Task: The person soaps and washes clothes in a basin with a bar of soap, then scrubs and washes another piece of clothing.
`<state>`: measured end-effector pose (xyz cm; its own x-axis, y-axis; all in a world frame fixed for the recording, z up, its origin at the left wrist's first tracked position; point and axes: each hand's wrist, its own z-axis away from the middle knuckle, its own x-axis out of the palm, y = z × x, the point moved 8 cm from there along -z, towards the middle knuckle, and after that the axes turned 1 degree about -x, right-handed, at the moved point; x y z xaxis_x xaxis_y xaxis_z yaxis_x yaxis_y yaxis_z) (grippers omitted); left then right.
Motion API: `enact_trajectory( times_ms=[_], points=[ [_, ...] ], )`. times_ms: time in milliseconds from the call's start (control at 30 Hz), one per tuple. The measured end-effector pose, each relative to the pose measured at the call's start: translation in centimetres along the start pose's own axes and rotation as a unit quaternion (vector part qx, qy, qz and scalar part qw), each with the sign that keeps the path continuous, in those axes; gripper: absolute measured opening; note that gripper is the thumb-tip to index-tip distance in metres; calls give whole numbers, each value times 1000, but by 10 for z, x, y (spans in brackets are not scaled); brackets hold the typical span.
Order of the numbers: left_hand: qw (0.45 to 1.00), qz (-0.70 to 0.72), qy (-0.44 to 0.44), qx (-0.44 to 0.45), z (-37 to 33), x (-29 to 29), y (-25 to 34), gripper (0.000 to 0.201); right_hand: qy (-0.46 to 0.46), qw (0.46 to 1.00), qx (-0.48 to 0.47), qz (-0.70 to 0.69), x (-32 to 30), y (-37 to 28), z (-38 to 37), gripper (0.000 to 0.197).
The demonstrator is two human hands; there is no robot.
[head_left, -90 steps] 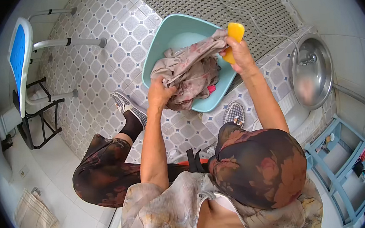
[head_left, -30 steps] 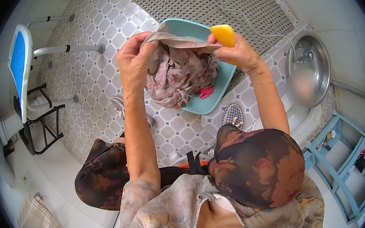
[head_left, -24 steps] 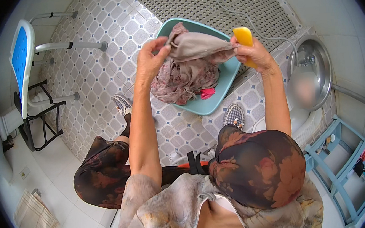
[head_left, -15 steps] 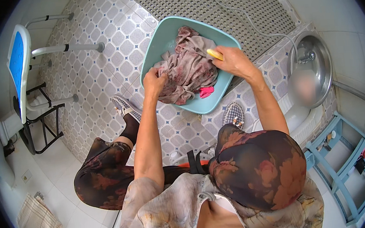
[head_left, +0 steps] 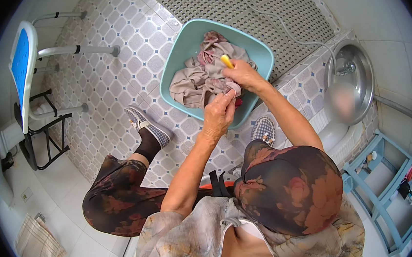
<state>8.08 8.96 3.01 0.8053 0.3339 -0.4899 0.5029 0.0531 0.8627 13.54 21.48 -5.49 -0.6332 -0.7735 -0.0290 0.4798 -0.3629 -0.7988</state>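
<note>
— What do the hands hold?
— The left hand [head_left: 218,115] pinches the wet beige cloth [head_left: 201,80]; the right hand [head_left: 243,74] grips a yellow bar [head_left: 227,61] against it.
— And beneath them?
— A teal basin [head_left: 179,47] holding the cloth; beyond, a grey mat [head_left: 273,5].

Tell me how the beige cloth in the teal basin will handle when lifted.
The crumpled beige cloth likely drapes limp, since it lies in soft folds. If wet, it probably feels heavy and clings. The left hand pinches only an edge, so the rest would sag.

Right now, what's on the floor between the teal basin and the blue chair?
Nothing: the head view shows only bare patterned tiles between the basin and the chair.
</note>
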Motion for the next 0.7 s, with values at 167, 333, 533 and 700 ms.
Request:
enact_trajectory(
  times_ms=[167,333,533,700],
  points=[
    [979,127,-70,-141,5,17,-18,30,23,940,-70,-332,-17,-4,13,24],
    [930,257,-82,-251,3,3,-63,31,-58,905,-81,-414,-17,-17,17,31],
    [706,609,128,-337,-41,-18,-73,54,-85,986,-129,-69,21,-40,35,32],
    [676,713,39,-183,-42,-12,-68,55,30,898,-323,297,91,-91,80,45]
  ],
)
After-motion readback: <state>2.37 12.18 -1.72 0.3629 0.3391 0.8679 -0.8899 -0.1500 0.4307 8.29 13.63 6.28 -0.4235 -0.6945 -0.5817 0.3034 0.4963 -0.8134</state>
